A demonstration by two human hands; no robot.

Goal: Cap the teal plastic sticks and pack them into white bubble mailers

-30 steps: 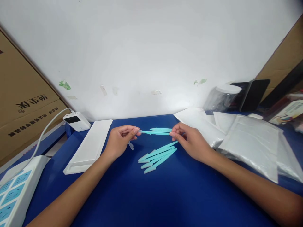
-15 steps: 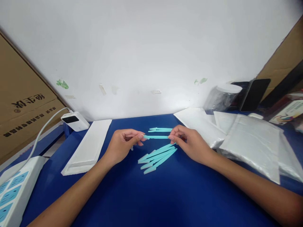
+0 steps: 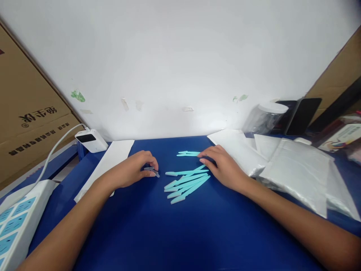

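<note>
My left hand (image 3: pixel 139 169) is low over the blue table, thumb and fingers curled with a gap between them. Small clear plastic blade caps (image 3: pixel 156 174) lie in and beside that gap, close to the thumb tip. To the right, several turquoise eyebrow razors (image 3: pixel 186 186) are fanned out, blade ends toward the left. My right hand (image 3: pixel 221 165) has its thumb and index finger apart. Its index fingertip meets the handle ends of a few more turquoise razors (image 3: pixel 187 154) lying farther back. Its thumb is just above the fanned handles.
White padded mailers (image 3: pixel 299 171) lie at the right, and another white mailer (image 3: pixel 120 150) is partly under my left arm. A white device (image 3: pixel 91 140) with a cable and a power strip (image 3: pixel 21 222) sit at the left. A clear jar (image 3: pixel 266 116) and a phone (image 3: pixel 303 116) stand back right.
The razor held between both hands now lies on top of the fanned razors. My left hand moved left and down to the clear caps; my right hand shifted slightly back to the farther razors.
</note>
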